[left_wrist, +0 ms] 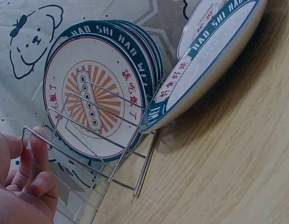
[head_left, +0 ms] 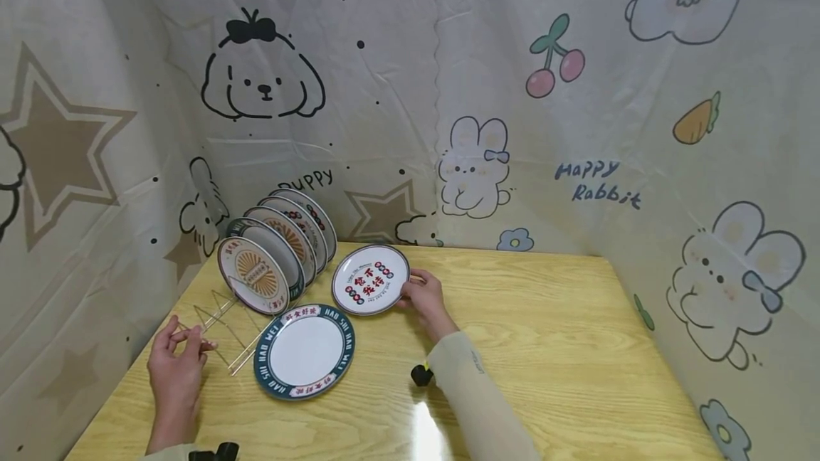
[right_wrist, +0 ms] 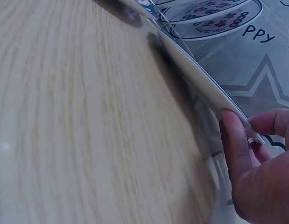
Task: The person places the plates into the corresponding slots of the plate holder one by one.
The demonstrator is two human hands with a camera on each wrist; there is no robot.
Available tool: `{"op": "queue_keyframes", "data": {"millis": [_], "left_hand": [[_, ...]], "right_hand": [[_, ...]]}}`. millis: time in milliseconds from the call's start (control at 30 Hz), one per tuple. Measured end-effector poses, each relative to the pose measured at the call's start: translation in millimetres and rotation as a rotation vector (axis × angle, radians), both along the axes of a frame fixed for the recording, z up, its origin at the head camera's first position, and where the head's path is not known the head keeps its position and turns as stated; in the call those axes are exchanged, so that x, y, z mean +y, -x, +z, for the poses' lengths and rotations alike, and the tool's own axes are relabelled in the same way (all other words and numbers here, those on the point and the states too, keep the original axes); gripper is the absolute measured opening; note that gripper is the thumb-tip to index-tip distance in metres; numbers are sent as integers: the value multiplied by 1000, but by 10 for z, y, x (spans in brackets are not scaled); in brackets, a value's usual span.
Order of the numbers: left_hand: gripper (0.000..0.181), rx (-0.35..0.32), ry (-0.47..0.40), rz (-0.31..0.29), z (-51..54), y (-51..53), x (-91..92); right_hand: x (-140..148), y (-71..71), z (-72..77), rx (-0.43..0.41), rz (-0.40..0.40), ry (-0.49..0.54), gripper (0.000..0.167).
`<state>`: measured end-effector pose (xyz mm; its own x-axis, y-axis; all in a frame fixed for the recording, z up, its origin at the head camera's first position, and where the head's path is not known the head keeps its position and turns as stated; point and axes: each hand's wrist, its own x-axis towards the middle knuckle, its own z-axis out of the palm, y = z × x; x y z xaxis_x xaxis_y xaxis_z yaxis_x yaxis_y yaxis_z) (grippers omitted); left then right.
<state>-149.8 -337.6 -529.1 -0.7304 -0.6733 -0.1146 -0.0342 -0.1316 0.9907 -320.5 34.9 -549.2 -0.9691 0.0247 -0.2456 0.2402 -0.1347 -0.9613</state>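
Note:
A wire rack (left_wrist: 111,176) holds several plates upright in a row, the nearest with an orange sunburst (head_left: 253,275). My left hand (head_left: 176,374) pinches the rack's near wire end between thumb and fingers, seen closely in the left wrist view (left_wrist: 25,179). My right hand (head_left: 426,302) grips the right edge of a white plate with red characters (head_left: 370,280), thumb on one face and fingers on the other; in the right wrist view this plate (right_wrist: 195,74) is tilted. A green-rimmed plate (head_left: 304,352) lies beside the rack, its rack-side edge raised in the left wrist view.
The wooden table (head_left: 544,347) extends to the right of both plates. Behind and beside it hangs a patterned cloth (head_left: 397,91) with cartoon animals and stars. A small black object (head_left: 421,375) shows beside the right sleeve (head_left: 480,397).

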Motion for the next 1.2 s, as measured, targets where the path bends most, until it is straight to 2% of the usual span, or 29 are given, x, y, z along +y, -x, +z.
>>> {"op": "queue_keyframes", "data": {"millis": [400,733,1200], "left_hand": [[66,-13,-11,-14,3,-3,10],[65,4,-8,-7,15,-12,5],[64,6,5,-7,34,-26,24]], "right_hand": [[132,-80,122,16,10,78,63],[191,-110,195,32,96,161,73],[242,-165,128,26,83,178,69]]}}
